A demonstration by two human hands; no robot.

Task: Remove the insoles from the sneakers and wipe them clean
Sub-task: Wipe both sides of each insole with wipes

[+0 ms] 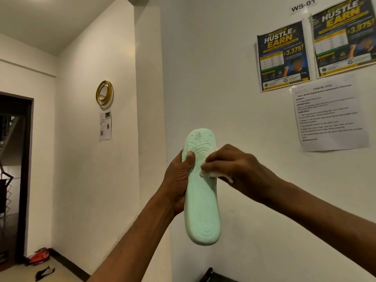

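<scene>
A pale mint-green insole [202,202] is held upright in front of the white wall, toe end up, its moulded underside facing me. My left hand [179,180] grips its left edge around the middle, thumb pressed on the surface. My right hand [230,165] holds a small white wipe [209,173] against the insole's right side, just below the toe area. No sneakers are in view.
The white wall carries two dark posters [282,58], a printed task sheet [329,117] and a round gold mirror [104,92]. A dark doorway [14,169] opens at the left. A red item [38,256] and a black item [44,272] lie on the floor. A dark object [211,275] pokes in at the bottom edge.
</scene>
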